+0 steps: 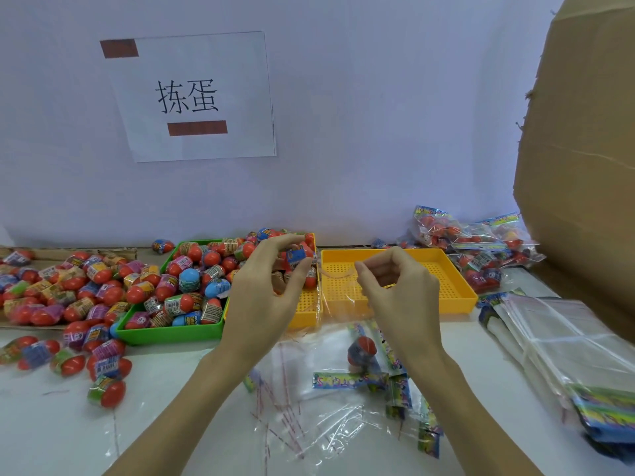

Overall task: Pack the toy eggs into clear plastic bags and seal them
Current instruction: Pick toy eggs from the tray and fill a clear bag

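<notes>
A blue-wrapped red toy egg [298, 258] is pinched by the left hand [271, 286], a thin clear plastic bag [335, 293] is gripped by the right hand [398, 286], so bagging's underway and the mouth probably needs opening next.

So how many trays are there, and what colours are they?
Green tray: 1
Yellow trays: 2
Total: 3 trays

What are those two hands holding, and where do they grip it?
The left hand grips a toy egg by its wrapped middle, between the fingertips. The right hand pinches the top edge of a clear plastic bag.
</notes>
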Tool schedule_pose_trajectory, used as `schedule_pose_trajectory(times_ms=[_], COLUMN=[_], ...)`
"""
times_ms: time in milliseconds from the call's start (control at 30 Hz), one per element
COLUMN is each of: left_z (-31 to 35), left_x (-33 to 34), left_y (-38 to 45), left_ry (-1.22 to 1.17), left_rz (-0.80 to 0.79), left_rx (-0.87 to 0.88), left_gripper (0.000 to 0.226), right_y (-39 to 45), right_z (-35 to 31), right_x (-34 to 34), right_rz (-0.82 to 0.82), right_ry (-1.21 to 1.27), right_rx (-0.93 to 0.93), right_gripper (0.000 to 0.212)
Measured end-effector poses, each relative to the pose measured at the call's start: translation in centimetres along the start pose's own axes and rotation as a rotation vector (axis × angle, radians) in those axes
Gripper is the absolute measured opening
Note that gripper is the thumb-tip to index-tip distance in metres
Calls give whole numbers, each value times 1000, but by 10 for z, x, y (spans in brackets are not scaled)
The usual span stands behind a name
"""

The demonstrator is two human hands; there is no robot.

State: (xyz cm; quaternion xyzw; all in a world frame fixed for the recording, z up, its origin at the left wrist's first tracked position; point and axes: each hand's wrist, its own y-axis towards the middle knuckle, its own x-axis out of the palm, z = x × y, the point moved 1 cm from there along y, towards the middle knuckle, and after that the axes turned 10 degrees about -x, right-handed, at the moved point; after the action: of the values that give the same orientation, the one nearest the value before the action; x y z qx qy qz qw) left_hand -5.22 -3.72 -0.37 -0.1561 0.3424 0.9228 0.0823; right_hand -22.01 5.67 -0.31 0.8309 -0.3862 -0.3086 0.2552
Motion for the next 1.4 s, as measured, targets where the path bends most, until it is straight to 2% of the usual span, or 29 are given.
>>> schedule_pose_trajectory(times_ms=[67, 200, 267, 467, 533, 700, 867, 1067, 1233, 1400], left_z=[5, 15, 15, 15, 14, 3, 0, 0, 2, 0], left_x=[-2, 5, 10, 4, 5, 9, 5, 0, 0, 3], left_y=[0, -8, -12, -8, -8, -10, -5, -1, 0, -6], left_ry=[-21, -171, -118, -137, -140, 25, 7, 37, 123, 207], left_rz=[16, -203, -252, -175, -193, -237, -270, -359, -368, -415], left_rx=[60, 114, 136, 235, 247, 265, 129, 9, 133, 207], left_gripper=[27, 26, 25, 27, 28, 28, 27, 40, 26, 32], right_y=[0, -2, -3, -2, -2, -2, -2, 0, 0, 0], right_z=[-1, -5, -8, -9, -9, -9, -8, -7, -7, -8], right_x=[-1, 1, 2, 0, 1, 2, 2, 0, 1, -1], right_rz=[-1, -11, -26, -26, -30, -56, -57, -28, -36, -26], right_ry=[8, 49, 78, 99, 103, 132, 127, 138, 126, 130], right_rx=[8, 2, -4, -20, -27, -44, -51, -63, -75, -83], right_gripper=[9, 11, 11, 10, 11, 10, 10, 10, 9, 8])
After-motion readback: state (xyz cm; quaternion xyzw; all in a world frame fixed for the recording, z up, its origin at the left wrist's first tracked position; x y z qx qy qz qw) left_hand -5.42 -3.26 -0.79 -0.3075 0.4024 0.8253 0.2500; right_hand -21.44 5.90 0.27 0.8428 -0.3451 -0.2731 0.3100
